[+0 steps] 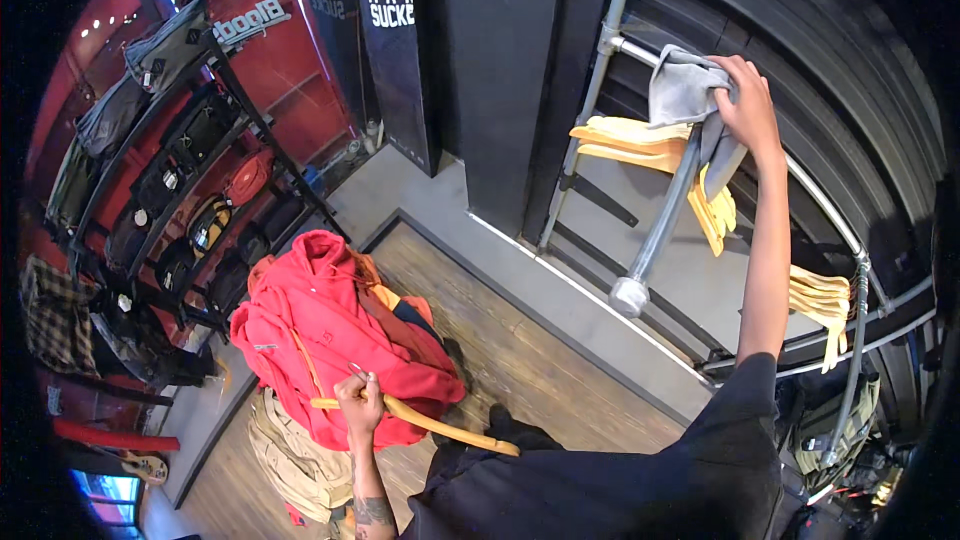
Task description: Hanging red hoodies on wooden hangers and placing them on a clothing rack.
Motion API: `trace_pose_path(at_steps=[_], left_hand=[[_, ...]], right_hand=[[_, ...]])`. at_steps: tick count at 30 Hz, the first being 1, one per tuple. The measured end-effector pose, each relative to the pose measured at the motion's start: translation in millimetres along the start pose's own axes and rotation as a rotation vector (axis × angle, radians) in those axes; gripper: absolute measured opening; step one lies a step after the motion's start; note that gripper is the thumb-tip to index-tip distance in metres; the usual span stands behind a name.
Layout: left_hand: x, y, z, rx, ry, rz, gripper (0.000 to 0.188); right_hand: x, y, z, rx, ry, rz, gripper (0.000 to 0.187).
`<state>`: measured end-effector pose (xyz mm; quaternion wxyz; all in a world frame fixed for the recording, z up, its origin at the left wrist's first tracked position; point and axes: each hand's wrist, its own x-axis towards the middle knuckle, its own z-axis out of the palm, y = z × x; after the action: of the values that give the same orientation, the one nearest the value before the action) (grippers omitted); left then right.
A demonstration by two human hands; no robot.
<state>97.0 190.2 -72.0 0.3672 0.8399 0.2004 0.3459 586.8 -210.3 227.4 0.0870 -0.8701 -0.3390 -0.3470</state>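
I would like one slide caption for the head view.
Right hand holds grey cloth at metal rail; left hand grips wooden hanger.

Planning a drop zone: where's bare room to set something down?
Bare: wooden floor between red hoodie and grey ledge; projecting metal bar, from its rounded end up to the grey cloth in the right hand. Crowded: left rack, packed with bags; hoodie pile.

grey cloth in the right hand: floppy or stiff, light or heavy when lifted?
Likely floppy: the grey cloth creases and bunches at the right hand, with a loose part hanging below. Probably light for its size: it looks thin, with no visible padding. Unlikely to roll, since it shows no firm, rounded body.
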Motion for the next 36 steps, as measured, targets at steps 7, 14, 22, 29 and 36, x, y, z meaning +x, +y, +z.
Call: trace_pose_path(at_steps=[7,14,22,29,36], left_hand=[[-4.9,0.8,16.8,-0.079,-0.03,-0.039,0.037],[-3.1,14.5,30.0,-0.037,-0.058,-0.004,0.035],[-8.4,17.2,17.8,0.06,-0.04,-0.051,0.036],[-3.9,12.9,9.3,0.054,-0.033,-0.093,0.043],[28.7,4.0,-24.7,-0.127,-0.007,-0.118,0.043]], right_hand=[[-50.8,-36.9,42.0,0.114,-0.438,0.063,0.042],[-55.5,-39.4,40.0,0.25,-0.34,0.002,0.026],[-59.1,-48.3,44.9,0.213,-0.481,0.131,0.034],[-58.6,-173.2,-66.9,0.391,-0.179,-0.053,0.04],[-130.6,-401.3,-36.1,0.863,-0.704,-0.4,0.065]])
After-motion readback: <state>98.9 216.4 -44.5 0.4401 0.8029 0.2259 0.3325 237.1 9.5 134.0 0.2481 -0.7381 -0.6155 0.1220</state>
